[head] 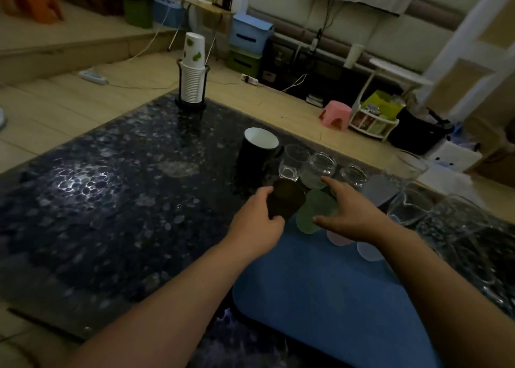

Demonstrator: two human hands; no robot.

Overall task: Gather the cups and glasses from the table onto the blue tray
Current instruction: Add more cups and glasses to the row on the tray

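Note:
The blue tray lies on the dark speckled table in front of me. My left hand grips a dark round coaster at the tray's far edge. My right hand hovers with its fingers spread over a green coaster, holding nothing. Just beyond my hands a black mug stands on the table, followed to the right by a small glass, a glass jar and another glass. More glasses stand to the right of the tray.
Pink, lavender and grey coasters lie near my right hand. A stack of paper cups in a black holder stands at the table's far corner. A big clear glass is near the right edge. A pink stool sits on the floor.

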